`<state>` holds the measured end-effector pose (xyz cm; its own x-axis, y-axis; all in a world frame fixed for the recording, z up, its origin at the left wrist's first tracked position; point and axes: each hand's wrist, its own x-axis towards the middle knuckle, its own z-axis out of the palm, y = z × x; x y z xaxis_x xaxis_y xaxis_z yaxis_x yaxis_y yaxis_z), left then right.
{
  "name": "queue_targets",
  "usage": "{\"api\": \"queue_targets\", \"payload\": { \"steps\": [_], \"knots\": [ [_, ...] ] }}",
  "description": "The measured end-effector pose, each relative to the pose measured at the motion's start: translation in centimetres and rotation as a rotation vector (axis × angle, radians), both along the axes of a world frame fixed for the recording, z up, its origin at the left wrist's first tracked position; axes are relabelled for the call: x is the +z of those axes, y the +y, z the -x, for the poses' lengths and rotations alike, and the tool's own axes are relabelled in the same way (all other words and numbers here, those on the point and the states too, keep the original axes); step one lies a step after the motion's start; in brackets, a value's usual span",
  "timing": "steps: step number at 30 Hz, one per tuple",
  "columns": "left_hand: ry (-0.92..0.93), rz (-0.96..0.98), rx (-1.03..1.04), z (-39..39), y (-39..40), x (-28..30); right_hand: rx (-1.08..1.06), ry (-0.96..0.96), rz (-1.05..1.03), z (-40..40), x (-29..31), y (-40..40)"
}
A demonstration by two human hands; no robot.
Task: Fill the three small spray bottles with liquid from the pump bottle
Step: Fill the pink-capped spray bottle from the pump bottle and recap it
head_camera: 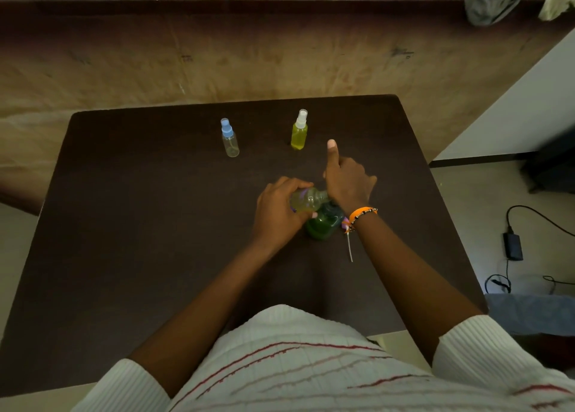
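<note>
Spray bottle (308, 199) tilted in left grip (275, 212)

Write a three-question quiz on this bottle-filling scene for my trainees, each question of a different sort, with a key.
1. True or false: the spray bottle with the white cap holds yellow liquid.
2. Which hand grips the tilted small bottle? A left, B right.
3. Fill in: the cap of the bottle that looks empty is ____.

Key: 1 true. 2 A, the left hand; the right hand is over the green pump bottle. 3 blue.
</note>
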<state>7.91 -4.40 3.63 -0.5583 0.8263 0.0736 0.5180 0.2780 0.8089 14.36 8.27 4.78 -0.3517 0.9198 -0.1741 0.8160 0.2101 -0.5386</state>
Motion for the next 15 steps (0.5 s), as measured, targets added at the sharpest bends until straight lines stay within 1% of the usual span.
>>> {"api": "queue_targets", "payload": {
  "steps": [3, 6, 11, 15],
  "knots": [
    [0.002, 0.026, -0.008, 0.02, 0.08, -0.32, -0.039, 0.001, -0.068, -0.13, -0.6, -0.25],
    [-0.019, 0.042, -0.004, -0.1, -0.07, -0.44, -0.024, 0.014, -0.101, -0.16, -0.7, -0.56],
    [-0.003, 0.019, -0.012, -0.06, -0.22, -0.31, -0.018, 0.034, -0.013, -0.22, -0.39, -0.42],
    [0.014, -0.017, -0.009, 0.09, -0.15, -0.04, 0.005, -0.031, 0.089, 0.01, -0.28, 0.1]
  ]
}}
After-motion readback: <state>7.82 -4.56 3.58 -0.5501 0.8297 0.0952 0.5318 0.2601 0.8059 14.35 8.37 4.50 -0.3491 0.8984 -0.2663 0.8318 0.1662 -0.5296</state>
